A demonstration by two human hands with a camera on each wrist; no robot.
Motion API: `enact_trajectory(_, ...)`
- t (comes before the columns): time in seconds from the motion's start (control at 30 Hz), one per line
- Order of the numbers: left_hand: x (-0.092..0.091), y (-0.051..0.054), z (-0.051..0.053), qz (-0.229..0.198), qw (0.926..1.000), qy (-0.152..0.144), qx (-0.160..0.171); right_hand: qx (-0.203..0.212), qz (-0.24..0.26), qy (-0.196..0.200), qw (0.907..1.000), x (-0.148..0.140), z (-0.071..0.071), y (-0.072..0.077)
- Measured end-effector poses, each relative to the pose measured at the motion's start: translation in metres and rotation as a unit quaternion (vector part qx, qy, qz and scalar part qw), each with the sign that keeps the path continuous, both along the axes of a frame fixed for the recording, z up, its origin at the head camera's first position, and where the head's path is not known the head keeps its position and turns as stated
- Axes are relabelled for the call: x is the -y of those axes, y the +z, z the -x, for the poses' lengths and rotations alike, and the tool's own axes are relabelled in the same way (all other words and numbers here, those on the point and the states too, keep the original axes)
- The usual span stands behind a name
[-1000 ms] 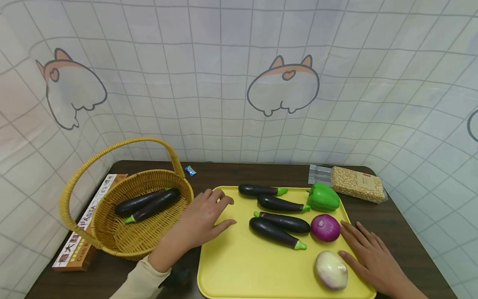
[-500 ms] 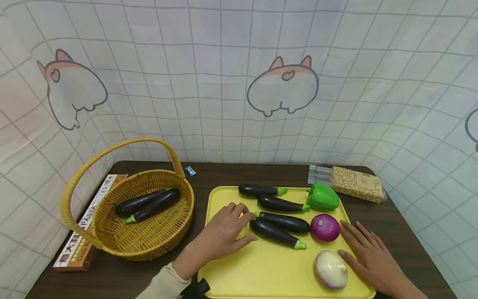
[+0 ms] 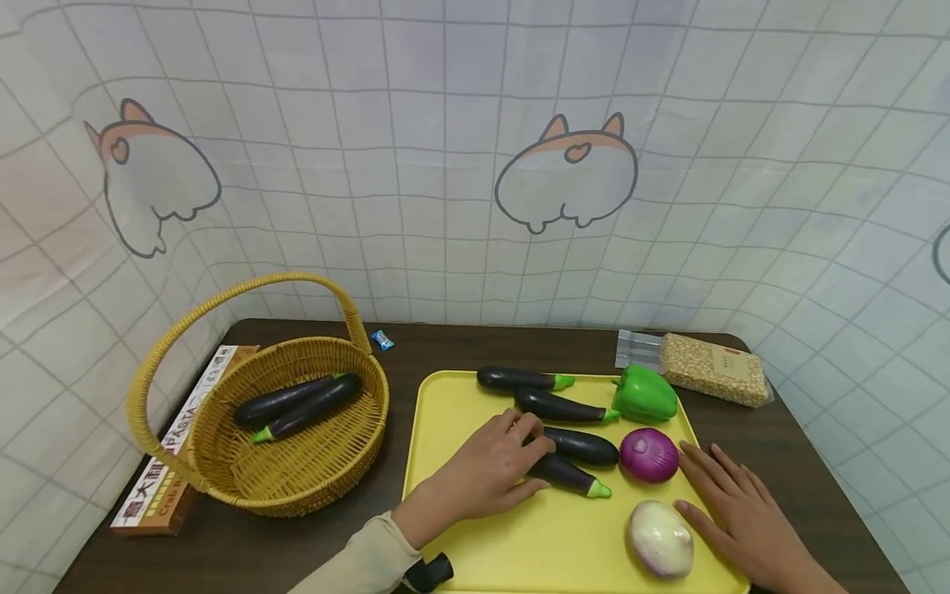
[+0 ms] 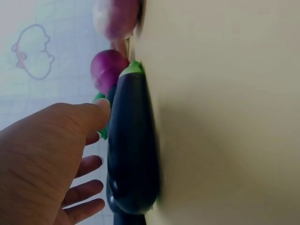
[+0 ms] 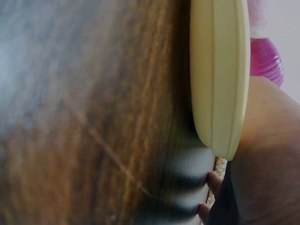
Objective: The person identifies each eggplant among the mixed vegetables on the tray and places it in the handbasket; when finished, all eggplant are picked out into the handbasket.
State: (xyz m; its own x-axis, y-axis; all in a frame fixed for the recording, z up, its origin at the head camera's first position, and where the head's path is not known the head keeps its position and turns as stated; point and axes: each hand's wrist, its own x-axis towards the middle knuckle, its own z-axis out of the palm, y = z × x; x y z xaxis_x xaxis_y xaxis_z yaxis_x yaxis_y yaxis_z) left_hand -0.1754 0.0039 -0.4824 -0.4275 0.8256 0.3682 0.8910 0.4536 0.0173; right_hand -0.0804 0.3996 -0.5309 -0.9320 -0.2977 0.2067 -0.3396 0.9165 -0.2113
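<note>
On the yellow tray lie several eggplants. My left hand is over the left ends of the two nearest, the front eggplant and the one behind it. In the left wrist view the thumb and spread fingers of the hand are beside the large eggplant, not closed round it. My right hand rests with extended fingers on the tray's right edge, near a purple onion and a white-and-purple round vegetable.
At the left a wicker basket holds two eggplants, with a pasta box beside it. A small blue packet lies behind. A green pepper sits on the tray, and a bag of grains lies at the back right.
My left hand has moved right, from beside the basket and the tray's left edge to the front eggplants. The right hand has stayed on the tray's edge.
</note>
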Motion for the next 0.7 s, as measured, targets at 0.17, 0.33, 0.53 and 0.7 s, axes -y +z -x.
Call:
enact_trajectory(0.17,-0.009,-0.005,0.001,0.022,0.9998,-0.005,-0.001,-0.004,0.001,0.004,1.0000,0.003,0.001,0.000)
enact_trajectory(0.33,-0.017,-0.009,-0.002,0.042,0.9991,0.005,-0.011,-0.008,-0.004,0.005,0.9999,0.003,0.002,-0.001)
enact_trajectory(0.53,-0.024,-0.017,-0.007,0.050,0.9986,-0.004,-0.020,-0.007,-0.002,0.002,1.0000,0.001,0.000,-0.003)
enact_trajectory(0.7,-0.025,-0.021,-0.012,0.055,0.9983,-0.016,-0.013,-0.006,-0.004,-0.002,1.0000,-0.002,0.000,-0.002)
